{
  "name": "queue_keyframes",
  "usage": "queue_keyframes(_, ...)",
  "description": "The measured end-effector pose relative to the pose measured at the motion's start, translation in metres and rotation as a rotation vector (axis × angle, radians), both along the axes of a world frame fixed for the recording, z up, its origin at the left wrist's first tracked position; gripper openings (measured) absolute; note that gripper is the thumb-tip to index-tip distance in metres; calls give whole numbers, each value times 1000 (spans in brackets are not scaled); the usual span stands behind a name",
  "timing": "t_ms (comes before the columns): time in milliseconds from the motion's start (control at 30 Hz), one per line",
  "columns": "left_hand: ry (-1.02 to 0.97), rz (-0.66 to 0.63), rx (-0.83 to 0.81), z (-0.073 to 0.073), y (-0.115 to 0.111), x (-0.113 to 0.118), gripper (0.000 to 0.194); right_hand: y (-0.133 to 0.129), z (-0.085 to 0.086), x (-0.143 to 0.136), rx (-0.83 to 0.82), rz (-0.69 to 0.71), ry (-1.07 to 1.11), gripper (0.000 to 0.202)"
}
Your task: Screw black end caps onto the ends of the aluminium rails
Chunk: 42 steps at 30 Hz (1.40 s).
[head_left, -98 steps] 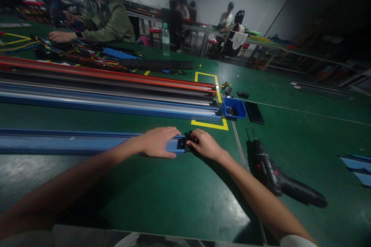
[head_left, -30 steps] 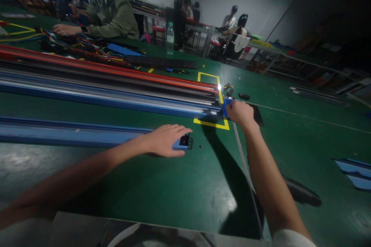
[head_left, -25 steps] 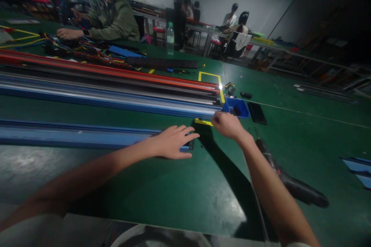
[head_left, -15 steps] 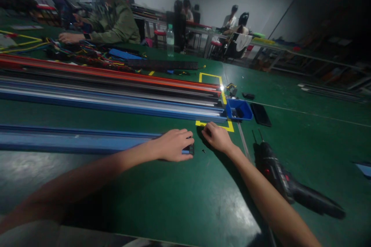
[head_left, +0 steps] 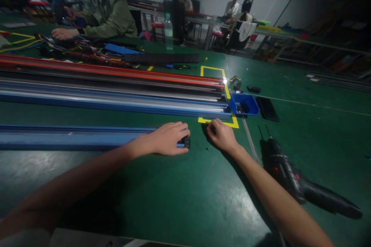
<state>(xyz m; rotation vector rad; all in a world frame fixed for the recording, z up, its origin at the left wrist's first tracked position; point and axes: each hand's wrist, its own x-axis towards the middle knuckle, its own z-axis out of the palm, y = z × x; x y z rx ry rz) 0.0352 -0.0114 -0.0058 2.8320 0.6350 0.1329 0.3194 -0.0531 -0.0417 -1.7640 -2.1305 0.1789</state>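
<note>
A long blue metal profile (head_left: 72, 139) lies on the green table, running off to the left. Over its right end rests my left hand (head_left: 166, 139), thumb on the near side and fingers across the far side, gripping it beside a black end cap (head_left: 188, 142). My right hand (head_left: 222, 135) is just right of that end, low over the table, with its fingers curled together; whatever they may hold is hidden. A small dark screw-like piece (head_left: 207, 149) lies on the table between the hands.
A black power drill (head_left: 285, 170) lies at the right. Behind my hands are a blue bin (head_left: 246, 110) with dark parts, a black flat object (head_left: 268, 109), and stacked blue and red profiles (head_left: 116, 98). A person (head_left: 110, 15) works across the table near wires and a bottle (head_left: 168, 32).
The view has shifted slightly, so the drill and bin appear farther right. My left hand still grips the profile's end, and my right hand stays curled beside it.
</note>
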Motion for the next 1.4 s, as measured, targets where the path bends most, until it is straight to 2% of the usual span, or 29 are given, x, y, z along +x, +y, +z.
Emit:
queue_keyframes(100,0,23,-19,1,-1,1,47,1,-1,1,3,5,70,12)
queue_keyframes(267,19,49,-45,3,-3,-1,80,0,-1,3,27,28,262,5)
queue_keyframes(333,-4,56,-31,3,-3,0,85,-2,1,-1,31,44,365,9)
queue_keyframes(400,-93,72,10,4,-4,3,73,-5,4,-9,19,73,477,17)
queue_keyframes(467,-234,74,81,5,-7,8,54,-10,9,-20,0,116,582,26)
queue_keyframes(533,-370,34,192,5,-11,12,37,-18,16,-32,-37,164,722,31)
queue_keyframes(600,-464,-30,304,6,-16,16,25,-26,22,-43,-155,212,1024,37)
queue_keyframes(667,-545,-77,365,7,-20,17,16,-33,26,-52,-256,223,1234,41)
queue_keyframes(733,-633,-101,375,6,-23,16,11,-39,27,-60,-298,208,1322,43)
queue_keyframes(833,-732,-123,377,6,-23,14,6,-44,30,-67,-278,179,1341,42)
queue_keyframes(900,-732,-115,361,6,-21,13,6,-48,37,-65,-246,167,1283,41)
queue_keyframes(967,-668,-105,310,5,-18,13,8,-58,52,-54,-194,166,1108,37)
queue_keyframes(1067,-480,-162,213,1,-12,13,13,-85,83,-11,-95,146,479,26)
queue_keyframes(1167,-278,-193,110,-3,-6,12,15,-127,104,57,-59,39,1,25)
queue_keyframes(1233,-163,-150,39,-4,-5,12,16,-157,105,107,-31,-117,-157,31)
queue_keyframes(1267,-119,-126,11,-3,-5,12,17,-171,101,131,-103,-157,-222,37)
queue_keyframes(1333,-81,-94,-29,-1,-5,12,22,-196,86,169,-149,-255,-314,48)
queue_keyframes(1400,-87,-89,-50,0,-5,12,24,-214,69,192,-207,-268,-291,60)
